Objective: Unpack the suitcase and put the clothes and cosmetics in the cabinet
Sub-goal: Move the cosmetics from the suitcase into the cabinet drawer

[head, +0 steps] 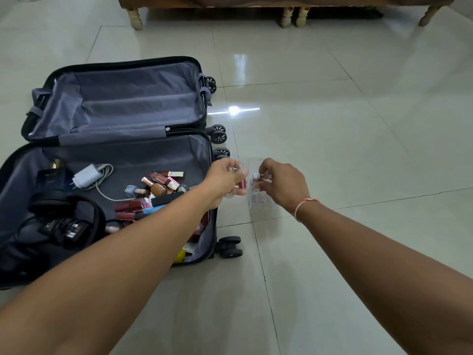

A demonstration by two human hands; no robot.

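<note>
An open black suitcase (122, 149) with grey lining lies on the floor at the left. Its near half holds a heap of cosmetics (156, 190): lip glosses, nail polish, small bottles. My left hand (226, 181) is just right of the suitcase edge and grips a dark red lip gloss tube (242, 184). My right hand (281, 184) pinches a small clear-capped cosmetic (261, 176) over a clear plastic organiser (257, 201) standing on the tiles between my hands. No clothes are visible in the suitcase.
A white charger with cable (88, 176), black headphones (61, 203) and a black power adapter (69, 229) lie in the suitcase's near half. Wooden furniture on pale legs (286, 16) stands at the far end. Glossy tiled floor (358, 124) spreads to the right.
</note>
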